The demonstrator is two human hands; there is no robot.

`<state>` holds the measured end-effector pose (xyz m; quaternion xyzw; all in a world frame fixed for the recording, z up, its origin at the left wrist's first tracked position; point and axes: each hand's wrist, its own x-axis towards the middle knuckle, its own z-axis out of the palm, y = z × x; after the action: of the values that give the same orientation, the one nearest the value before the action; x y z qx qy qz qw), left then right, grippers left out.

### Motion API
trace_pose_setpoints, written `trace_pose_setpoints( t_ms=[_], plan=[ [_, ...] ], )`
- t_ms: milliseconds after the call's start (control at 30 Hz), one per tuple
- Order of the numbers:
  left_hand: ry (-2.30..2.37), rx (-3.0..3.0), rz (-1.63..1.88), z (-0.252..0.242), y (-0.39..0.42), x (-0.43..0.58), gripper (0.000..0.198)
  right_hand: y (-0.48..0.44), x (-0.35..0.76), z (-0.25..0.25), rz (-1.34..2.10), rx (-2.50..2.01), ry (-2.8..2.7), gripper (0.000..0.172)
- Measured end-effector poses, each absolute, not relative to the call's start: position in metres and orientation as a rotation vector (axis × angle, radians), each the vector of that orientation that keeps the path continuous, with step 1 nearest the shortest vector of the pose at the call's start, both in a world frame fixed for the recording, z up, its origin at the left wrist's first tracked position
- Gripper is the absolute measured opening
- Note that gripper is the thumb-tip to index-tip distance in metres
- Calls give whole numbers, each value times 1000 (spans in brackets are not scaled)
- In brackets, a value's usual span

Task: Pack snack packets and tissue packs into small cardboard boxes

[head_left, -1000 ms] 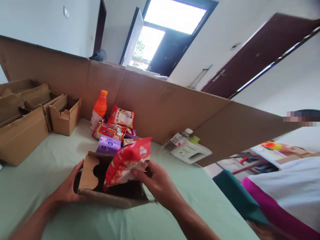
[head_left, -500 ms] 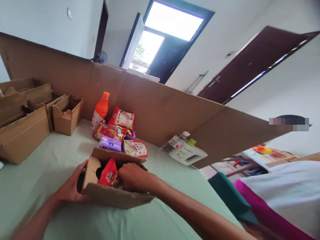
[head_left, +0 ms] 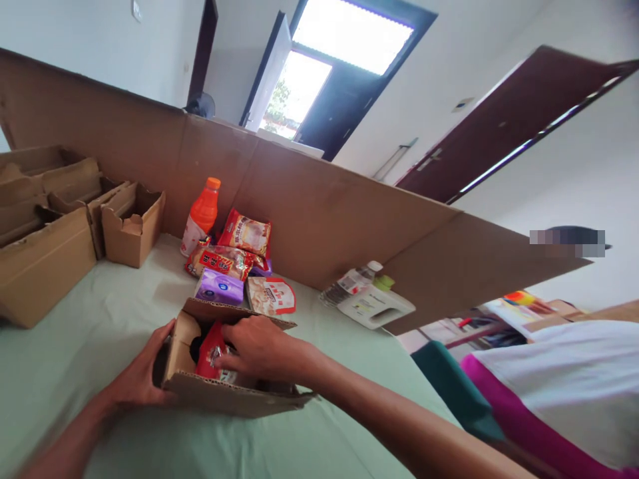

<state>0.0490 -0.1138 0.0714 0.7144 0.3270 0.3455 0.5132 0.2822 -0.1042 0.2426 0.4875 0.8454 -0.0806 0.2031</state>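
Red packet now lower inside cardboard box, right fingers touching it.

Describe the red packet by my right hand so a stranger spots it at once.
On the green cloth, find the open cardboard box that the left hand holds. Look inside, partly under the right hand: the red packet is there. Unlike the red packs beside the orange bottle, it sits within a box.

Front box: on table, packet inside
Tissue pack: behind front box
Standing bottle: farther back, before cardboard wall
Jug: right of front box
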Motion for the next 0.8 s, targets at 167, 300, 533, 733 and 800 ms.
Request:
trace_pose_setpoints(
  t_ms=[167,300,533,733,800],
  plan=[
    [815,1650,833,73,-114,51,125,-92,266,221,-415,1283,2373,32],
    [810,1647,823,73,-113,49,124,-85,271,229,-587,1168,2421,30],
    [839,1675,791,72,-110,48,121,-149,368,256,-958,1712,2881,31],
    [853,1641,793,74,-108,47,122,-209,407,207,-564,2477,3003,24],
    [882,1643,792,76,-108,47,123,-211,404,197,-640,2510,3014,36]
  ],
)
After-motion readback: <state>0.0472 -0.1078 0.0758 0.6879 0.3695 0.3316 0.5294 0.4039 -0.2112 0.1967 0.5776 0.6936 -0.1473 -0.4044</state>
